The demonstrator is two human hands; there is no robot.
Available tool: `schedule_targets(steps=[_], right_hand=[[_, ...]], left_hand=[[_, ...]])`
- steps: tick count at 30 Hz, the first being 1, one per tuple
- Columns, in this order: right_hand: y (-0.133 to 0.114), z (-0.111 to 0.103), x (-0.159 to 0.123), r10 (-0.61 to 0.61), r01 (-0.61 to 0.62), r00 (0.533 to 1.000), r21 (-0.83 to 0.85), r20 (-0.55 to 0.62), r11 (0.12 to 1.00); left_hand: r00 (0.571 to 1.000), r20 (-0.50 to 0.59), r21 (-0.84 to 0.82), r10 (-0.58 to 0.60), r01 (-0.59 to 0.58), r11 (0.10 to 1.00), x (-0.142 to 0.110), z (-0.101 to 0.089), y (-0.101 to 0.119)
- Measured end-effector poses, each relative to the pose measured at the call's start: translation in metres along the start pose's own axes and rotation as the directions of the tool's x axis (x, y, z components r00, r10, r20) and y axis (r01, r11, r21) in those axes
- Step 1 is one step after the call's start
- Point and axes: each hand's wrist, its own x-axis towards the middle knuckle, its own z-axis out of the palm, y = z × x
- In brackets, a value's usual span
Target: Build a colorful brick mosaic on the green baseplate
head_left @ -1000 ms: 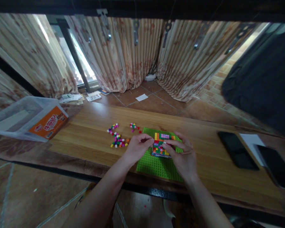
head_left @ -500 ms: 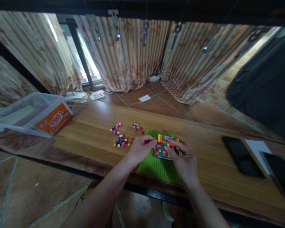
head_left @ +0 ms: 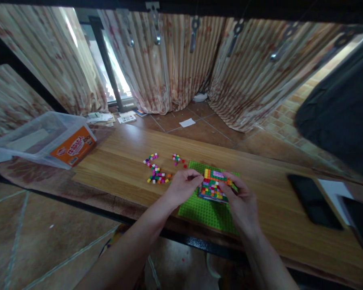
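A multicoloured block of small toy bricks (head_left: pixel 212 188) sits on a green studded baseplate (head_left: pixel 199 212) on the wooden tabletop. My left hand (head_left: pixel 183 187) is at the block's left edge, thumb and forefinger pinched together; whatever lies between the fingertips is too small to make out. Around the block's right side curls my right hand (head_left: pixel 243 199), its thumb over the near top and its fingers at the far right corner. Those fingers hide part of the block's right end. Loose bricks (head_left: pixel 157 177) lie in a scattered line left of my left hand.
A smaller cluster of bricks (head_left: pixel 176 158) lies behind the baseplate's left corner. At the far left stands a clear plastic bin (head_left: pixel 56 155) with an orange label. To the right are a black phone (head_left: pixel 314 201), white paper (head_left: pixel 335 192) and another dark device (head_left: pixel 358 215).
My right hand's fingers have drawn back from the block's top to its right side, uncovering more bricks. The left hand keeps its pinch at the left edge. The view has shifted slightly.
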Motion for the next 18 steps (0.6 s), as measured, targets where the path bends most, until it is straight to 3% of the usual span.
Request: schedule_targets(steps=[9,18], right_hand=[[-0.0047,0.0029,-0.001,0.096,-0.098,0.995,-0.061,-0.027,0.993],[-0.0026,0.0016,-0.0019,0.049,-0.049,0.999,-0.06,0.011,0.997]], left_hand=[[1.0,0.017,0.027,0.006,-0.007,1.0,-0.0022,-0.0005,0.0025],[1.0,0.016,-0.02,0.0,0.0,1.0,-0.0026,0.0007,0.0029]])
